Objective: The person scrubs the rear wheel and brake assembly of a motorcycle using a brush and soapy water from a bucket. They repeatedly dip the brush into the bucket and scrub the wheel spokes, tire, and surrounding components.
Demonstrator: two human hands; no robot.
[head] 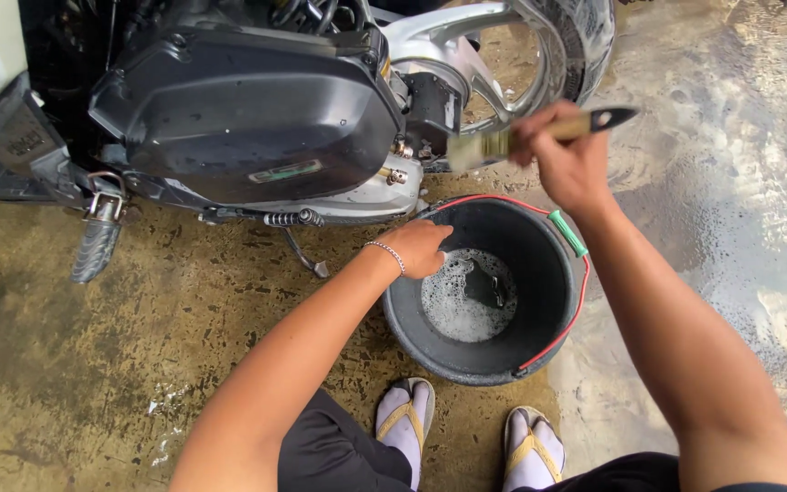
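While R hand [568,162] fingers clamp 1 brush [539,135], L hand [419,248] grips 1 bucket [539,264] rim.

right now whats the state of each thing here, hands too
right hand: raised, gripping wooden-handled paintbrush, which is blurred
left hand: resting on the bucket rim
black round plastic bucket: upright, shallow soapy water, red handle down
grey scooter engine cover: wet, closed
concrete floor: wet

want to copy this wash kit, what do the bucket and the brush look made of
Bucket: likely plastic, matte dark grey with scuffed walls; thin red handle with green grip. Brush, in right hand: pale wood-looking handle with dark tip, light bristles, blurred.
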